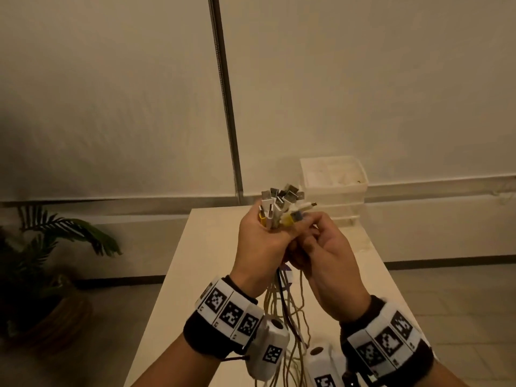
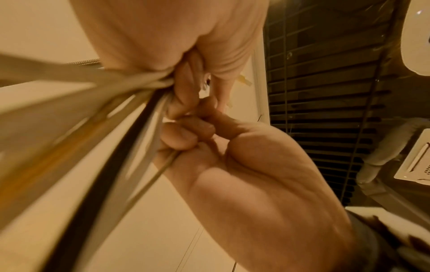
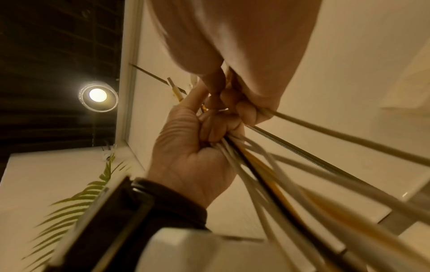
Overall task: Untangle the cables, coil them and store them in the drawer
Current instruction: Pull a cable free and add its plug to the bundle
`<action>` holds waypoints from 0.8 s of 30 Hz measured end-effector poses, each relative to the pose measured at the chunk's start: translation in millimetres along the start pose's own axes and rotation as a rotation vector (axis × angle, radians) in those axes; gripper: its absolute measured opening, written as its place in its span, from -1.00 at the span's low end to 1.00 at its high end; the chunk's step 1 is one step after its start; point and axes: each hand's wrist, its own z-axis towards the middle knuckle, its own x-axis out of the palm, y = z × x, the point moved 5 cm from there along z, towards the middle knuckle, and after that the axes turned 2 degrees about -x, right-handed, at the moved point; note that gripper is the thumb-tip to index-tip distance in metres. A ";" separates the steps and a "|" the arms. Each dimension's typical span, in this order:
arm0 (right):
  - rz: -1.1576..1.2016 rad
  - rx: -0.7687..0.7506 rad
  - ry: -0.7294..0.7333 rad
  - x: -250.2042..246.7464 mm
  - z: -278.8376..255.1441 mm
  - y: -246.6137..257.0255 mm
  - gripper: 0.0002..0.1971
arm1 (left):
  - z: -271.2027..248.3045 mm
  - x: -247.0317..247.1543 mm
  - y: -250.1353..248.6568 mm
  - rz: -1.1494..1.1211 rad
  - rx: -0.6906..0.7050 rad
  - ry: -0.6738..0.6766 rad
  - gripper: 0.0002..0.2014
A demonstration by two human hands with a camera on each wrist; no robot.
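A bundle of cables (image 1: 282,300), mostly white with one black and one yellow, hangs from both hands above the table. Their USB plugs (image 1: 282,202) stick up in a bunch out of my left hand (image 1: 259,236), which grips the bundle in a fist. My right hand (image 1: 318,241) sits against it on the right, fingers curled round cables just below the plugs. In the left wrist view the left hand (image 2: 174,46) and right hand (image 2: 209,147) meet over the cables (image 2: 93,128). In the right wrist view the cables (image 3: 279,174) fan out below the left hand (image 3: 193,156).
A translucent plastic drawer unit (image 1: 333,180) stands at the far right of the white table (image 1: 212,247), against the wall. A potted plant (image 1: 42,261) stands on the floor at the left. The loose cable ends trail down toward the table's near edge.
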 end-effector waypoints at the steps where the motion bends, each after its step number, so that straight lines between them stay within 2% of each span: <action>1: -0.043 -0.025 0.004 1.7 0.7 1.9 -0.85 | 0.6 -0.1 1.3 0.013 -0.026 0.022 -0.59; 3: -0.126 -0.065 -0.019 3.3 2.1 2.2 -0.87 | 2.0 -1.7 4.8 0.044 -0.068 0.019 -0.79; 5: -0.167 -0.090 -0.083 1.4 4.2 -0.4 -0.87 | 3.8 -1.3 8.7 0.042 -0.106 -0.020 -0.87; 9: -0.228 -0.109 -0.084 1.7 7.6 -0.4 -0.91 | 6.8 -0.1 9.4 -0.002 -0.142 -0.083 -0.85; 13: -0.314 -0.134 -0.012 -2.5 13.2 6.2 -0.91 | 8.7 -7.9 5.5 0.072 -0.074 -0.051 -0.79; 15: -0.382 -0.138 0.037 -6.3 10.5 5.0 -0.93 | 12.7 -17.2 -1.9 0.039 -0.053 -0.057 -0.74; 18: -0.508 -0.062 0.175 -21.6 -0.2 -13.9 -0.89 | 27.3 -43.3 -19.8 -0.155 -0.041 -0.112 -0.72; 21: -0.658 0.028 0.306 -51.4 -9.7 -34.4 -0.79 | 35.8 -68.0 -36.4 -0.289 -0.039 -0.076 -0.72; 24: -0.687 0.149 0.321 -78.3 -8.7 -39.5 -0.71 | 32.0 -79.5 -43.3 -0.160 -0.028 -0.018 -0.71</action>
